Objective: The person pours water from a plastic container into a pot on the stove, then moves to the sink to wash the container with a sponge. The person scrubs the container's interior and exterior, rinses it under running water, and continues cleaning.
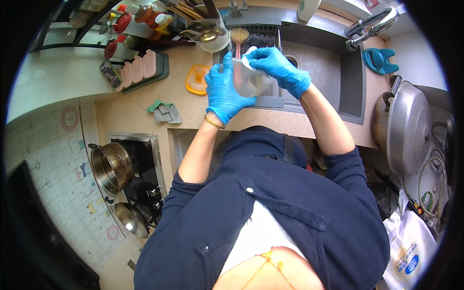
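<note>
Both of my hands wear blue disposable gloves. My left hand (pixel 226 90) grips a translucent plastic container (pixel 250 81) from its left side, thumb low and fingers up along the wall. At the container's upper right rim, my right hand (pixel 277 67) pinches a white cloth or tissue (pixel 249 59) against it. The container is held above the left edge of a grey sink (pixel 351 83). Behind it, a round-headed scrub brush (pixel 239 35) with a pink handle lies on the rack at the sink's left. An orange-rimmed lid (pixel 197 79) rests on the counter beside my left hand.
A crumpled grey and green cloth (pixel 166 112) lies on the counter. Cutlery stands in a white holder (pixel 217 43) near the rack. A chrome faucet (pixel 377 23) arches at the back right, above a teal plastic item (pixel 380 61). A large lidded pan (pixel 407 127) stands at the right.
</note>
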A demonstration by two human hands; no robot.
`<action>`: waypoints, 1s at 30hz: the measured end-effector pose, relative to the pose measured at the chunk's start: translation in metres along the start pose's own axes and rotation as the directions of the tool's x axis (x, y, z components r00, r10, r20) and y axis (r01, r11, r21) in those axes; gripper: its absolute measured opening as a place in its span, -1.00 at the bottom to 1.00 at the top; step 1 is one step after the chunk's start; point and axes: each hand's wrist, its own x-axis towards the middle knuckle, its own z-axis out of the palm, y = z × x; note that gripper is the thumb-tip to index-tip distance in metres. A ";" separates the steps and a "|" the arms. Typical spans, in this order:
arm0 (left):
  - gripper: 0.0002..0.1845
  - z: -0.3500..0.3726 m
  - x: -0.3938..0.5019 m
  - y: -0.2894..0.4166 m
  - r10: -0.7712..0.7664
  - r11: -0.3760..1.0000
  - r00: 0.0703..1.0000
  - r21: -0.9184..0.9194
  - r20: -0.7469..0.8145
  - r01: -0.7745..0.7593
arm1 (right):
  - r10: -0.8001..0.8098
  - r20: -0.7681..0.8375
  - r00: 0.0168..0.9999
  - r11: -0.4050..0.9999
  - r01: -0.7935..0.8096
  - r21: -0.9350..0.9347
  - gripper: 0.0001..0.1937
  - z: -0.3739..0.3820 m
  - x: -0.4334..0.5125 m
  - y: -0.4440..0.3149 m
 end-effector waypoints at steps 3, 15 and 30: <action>0.34 0.001 0.000 0.002 -0.019 1.000 1.000 -0.008 -0.015 0.019 | -0.013 -0.107 0.994 0.997 0.021 0.071 -0.81 0.005 -0.017 0.005; 0.38 0.004 -0.004 -0.001 -0.105 0.994 0.995 -0.012 0.005 0.105 | -0.014 -0.431 0.902 0.912 0.188 0.364 -0.83 0.053 -0.058 0.044; 0.29 0.005 -0.006 0.015 0.066 0.998 0.998 -0.001 -0.025 -0.066 | -0.010 0.121 0.993 1.000 0.012 -0.015 -0.77 -0.006 0.029 0.000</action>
